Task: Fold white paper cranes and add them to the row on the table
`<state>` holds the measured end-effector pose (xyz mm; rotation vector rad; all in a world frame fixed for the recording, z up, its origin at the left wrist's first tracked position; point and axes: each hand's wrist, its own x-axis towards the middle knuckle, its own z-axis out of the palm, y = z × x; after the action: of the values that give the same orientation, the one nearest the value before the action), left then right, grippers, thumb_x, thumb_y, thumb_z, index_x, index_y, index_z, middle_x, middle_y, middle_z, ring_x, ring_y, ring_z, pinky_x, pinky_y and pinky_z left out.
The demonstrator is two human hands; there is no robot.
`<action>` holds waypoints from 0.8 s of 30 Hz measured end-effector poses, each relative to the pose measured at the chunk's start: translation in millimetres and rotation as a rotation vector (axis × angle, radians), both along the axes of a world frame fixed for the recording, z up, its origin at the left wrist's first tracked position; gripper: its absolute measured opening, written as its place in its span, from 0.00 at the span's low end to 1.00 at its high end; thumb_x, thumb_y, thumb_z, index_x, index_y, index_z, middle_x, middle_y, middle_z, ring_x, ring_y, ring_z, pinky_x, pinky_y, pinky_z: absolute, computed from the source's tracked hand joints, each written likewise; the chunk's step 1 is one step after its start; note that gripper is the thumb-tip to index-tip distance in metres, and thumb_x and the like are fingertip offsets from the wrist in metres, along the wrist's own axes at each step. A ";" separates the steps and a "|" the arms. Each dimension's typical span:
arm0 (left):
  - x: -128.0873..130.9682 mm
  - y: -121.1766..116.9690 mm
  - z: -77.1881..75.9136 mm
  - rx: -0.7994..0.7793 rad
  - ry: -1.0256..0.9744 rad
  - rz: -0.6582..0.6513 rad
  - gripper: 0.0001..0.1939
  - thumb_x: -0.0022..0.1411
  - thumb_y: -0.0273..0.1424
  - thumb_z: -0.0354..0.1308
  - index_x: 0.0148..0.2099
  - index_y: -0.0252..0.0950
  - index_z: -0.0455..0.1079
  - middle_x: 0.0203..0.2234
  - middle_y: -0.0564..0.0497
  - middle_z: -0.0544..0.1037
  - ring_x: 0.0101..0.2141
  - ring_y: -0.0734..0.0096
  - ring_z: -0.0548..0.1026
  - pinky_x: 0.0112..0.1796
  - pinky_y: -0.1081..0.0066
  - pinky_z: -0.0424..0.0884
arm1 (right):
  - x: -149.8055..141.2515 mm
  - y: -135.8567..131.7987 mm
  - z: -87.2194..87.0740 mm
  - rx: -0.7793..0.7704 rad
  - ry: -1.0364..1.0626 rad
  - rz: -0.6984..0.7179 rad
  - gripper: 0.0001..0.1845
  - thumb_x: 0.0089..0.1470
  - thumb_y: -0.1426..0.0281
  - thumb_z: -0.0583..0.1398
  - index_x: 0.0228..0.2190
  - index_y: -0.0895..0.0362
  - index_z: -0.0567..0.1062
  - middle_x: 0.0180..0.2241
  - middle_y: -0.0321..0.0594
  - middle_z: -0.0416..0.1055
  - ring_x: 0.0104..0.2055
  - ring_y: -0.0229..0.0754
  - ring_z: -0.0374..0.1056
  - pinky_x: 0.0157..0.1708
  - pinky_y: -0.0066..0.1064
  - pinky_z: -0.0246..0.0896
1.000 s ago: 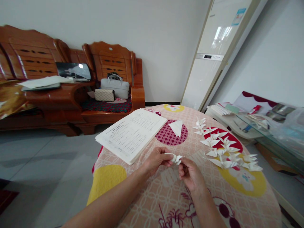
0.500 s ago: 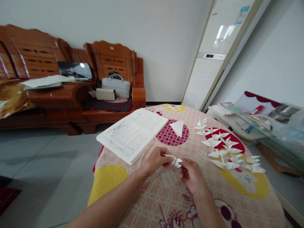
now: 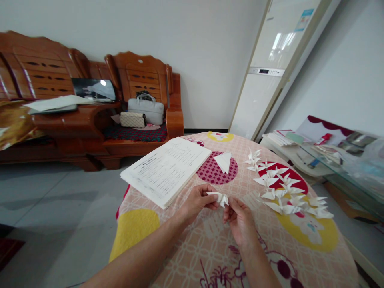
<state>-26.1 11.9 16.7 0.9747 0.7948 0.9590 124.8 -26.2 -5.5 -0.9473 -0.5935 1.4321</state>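
Observation:
Between my two hands, above the patterned tablecloth point(image 3: 186, 248), is a small white paper crane point(image 3: 222, 199) with folded wings. My left hand point(image 3: 198, 203) pinches its left side between thumb and fingers. At its right side, the thumb and fingertips of my right hand point(image 3: 242, 219) are closed on the paper. Beyond the hands, a folded white paper triangle point(image 3: 223, 162) lies on the purple checked circle. Several finished paper cranes point(image 3: 274, 194) sit grouped on the right half of the table.
A stack of printed paper sheets point(image 3: 166, 170) lies at the table's left. Behind it stands a wooden chair point(image 3: 141, 72) holding a grey handbag point(image 3: 147, 108). A tall white cabinet-style air conditioner point(image 3: 255, 100) is at the back. To the right is a glass shelf point(image 3: 333, 174) with assorted items.
The crane has turned slightly, and its right end has changed shape between my fingers. My right hand has shifted a little to the left and up; the left hand keeps its hold.

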 end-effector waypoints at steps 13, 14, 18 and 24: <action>-2.0 3.3 -10.0 -0.143 -0.092 -0.144 0.18 0.46 0.39 0.71 0.30 0.30 0.70 0.21 0.51 0.75 0.19 0.79 0.71 0.23 0.79 0.68 | -1.6 -2.7 0.0 0.091 -0.048 0.126 0.17 0.48 0.59 0.66 0.21 0.58 0.72 0.13 0.31 0.66 0.11 0.30 0.57 0.10 0.21 0.53; -2.0 3.1 -9.6 -0.146 -0.093 -0.159 0.18 0.46 0.39 0.71 0.30 0.30 0.70 0.21 0.51 0.75 0.19 0.79 0.71 0.23 0.79 0.67 | -1.4 -2.5 0.0 0.092 -0.048 0.114 0.17 0.48 0.60 0.67 0.20 0.58 0.72 0.14 0.31 0.66 0.12 0.30 0.57 0.10 0.21 0.54; -2.8 2.6 -8.9 -0.121 -0.066 -0.216 0.19 0.48 0.40 0.69 0.30 0.30 0.69 0.22 0.51 0.75 0.19 0.80 0.70 0.21 0.80 0.65 | -0.5 -2.6 -0.7 0.088 -0.050 0.104 0.16 0.47 0.60 0.67 0.20 0.59 0.72 0.14 0.30 0.65 0.11 0.30 0.57 0.09 0.21 0.53; -3.6 1.6 -8.8 -0.088 -0.031 -0.232 0.18 0.52 0.42 0.66 0.29 0.31 0.68 0.20 0.53 0.71 0.17 0.82 0.67 0.18 0.81 0.60 | -1.9 -4.6 0.0 0.096 -0.076 0.204 0.17 0.52 0.59 0.64 0.22 0.60 0.73 0.13 0.29 0.63 0.09 0.28 0.54 0.08 0.20 0.48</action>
<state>-29.7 13.4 7.9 0.9506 0.6757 0.7312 122.9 -30.8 -5.5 -0.8877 -0.8280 1.5380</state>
